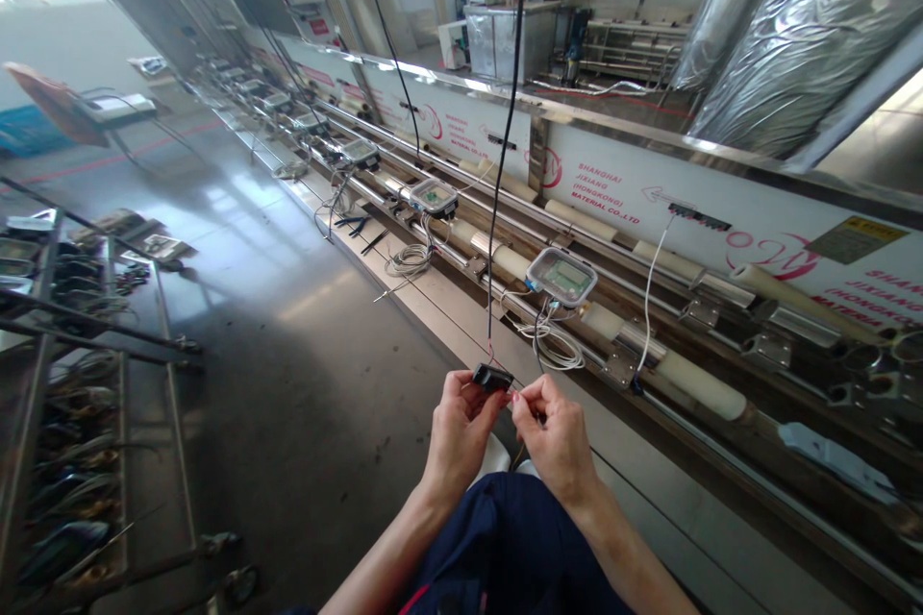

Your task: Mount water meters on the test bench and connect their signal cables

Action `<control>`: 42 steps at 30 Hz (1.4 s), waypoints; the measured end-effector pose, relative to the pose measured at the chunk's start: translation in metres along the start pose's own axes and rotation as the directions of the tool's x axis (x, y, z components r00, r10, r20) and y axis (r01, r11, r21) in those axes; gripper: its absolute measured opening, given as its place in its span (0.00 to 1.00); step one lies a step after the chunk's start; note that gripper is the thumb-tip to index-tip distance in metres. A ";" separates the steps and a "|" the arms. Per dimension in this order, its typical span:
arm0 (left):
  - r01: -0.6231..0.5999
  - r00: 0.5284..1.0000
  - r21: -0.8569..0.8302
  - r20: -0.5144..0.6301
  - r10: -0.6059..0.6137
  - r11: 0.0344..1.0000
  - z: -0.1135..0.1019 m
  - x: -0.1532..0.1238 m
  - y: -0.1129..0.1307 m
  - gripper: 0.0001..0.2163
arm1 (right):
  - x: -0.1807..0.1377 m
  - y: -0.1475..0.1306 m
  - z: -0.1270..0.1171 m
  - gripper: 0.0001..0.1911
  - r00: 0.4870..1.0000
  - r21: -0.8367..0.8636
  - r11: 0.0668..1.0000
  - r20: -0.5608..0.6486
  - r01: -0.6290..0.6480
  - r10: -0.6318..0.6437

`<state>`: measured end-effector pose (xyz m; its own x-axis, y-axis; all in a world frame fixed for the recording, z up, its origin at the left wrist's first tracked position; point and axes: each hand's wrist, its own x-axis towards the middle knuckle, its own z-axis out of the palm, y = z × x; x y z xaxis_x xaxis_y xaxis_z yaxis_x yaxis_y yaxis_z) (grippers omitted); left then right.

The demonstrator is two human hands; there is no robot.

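Note:
Low in the middle of the head view, my left hand (461, 428) is closed around a small black connector block (492, 377). A black cable (497, 211) hangs from above, and its thin red wire ends reach the block. Close beside it, my right hand (552, 432) pinches a thin wire (511, 395) at the block's right end. The fingertips of both hands nearly meet there. Just beyond my hands, a meter with a clear-covered display (563, 277) sits on the pipe line, with a coil of white cable (555, 346) below it.
More meters, such as one with a green display (433, 196), line the rails toward the far left. Another cable coil (409, 259) lies on the ledge (461, 307). A wheeled metal rack (119, 461) holding parts stands at left. Foil-wrapped ducts (800, 38) rise behind the printed panel (606, 178).

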<state>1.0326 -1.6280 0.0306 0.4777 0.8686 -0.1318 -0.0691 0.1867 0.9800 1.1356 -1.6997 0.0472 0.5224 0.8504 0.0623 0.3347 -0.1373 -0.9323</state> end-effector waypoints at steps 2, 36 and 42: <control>0.005 1.000 0.003 -0.002 -0.005 1.000 0.000 -0.001 0.000 0.15 | 0.000 0.000 0.000 0.08 1.000 -0.002 1.000 -0.004 0.001 -0.001; 0.035 0.999 -0.096 -0.016 -0.037 0.995 -0.007 -0.004 0.005 0.16 | -0.001 -0.006 0.010 0.10 0.998 -0.012 1.000 -0.053 0.024 -0.024; 0.029 0.999 -0.101 -0.023 -0.032 0.994 -0.010 -0.002 0.000 0.17 | -0.001 -0.005 0.010 0.10 0.999 0.003 1.000 -0.043 0.019 -0.019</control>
<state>1.0226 -1.6248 0.0290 0.4595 0.8725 -0.1663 -0.1432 0.2575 0.9556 1.1254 -1.6944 0.0481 0.5494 0.8301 0.0955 0.3421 -0.1192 -0.9321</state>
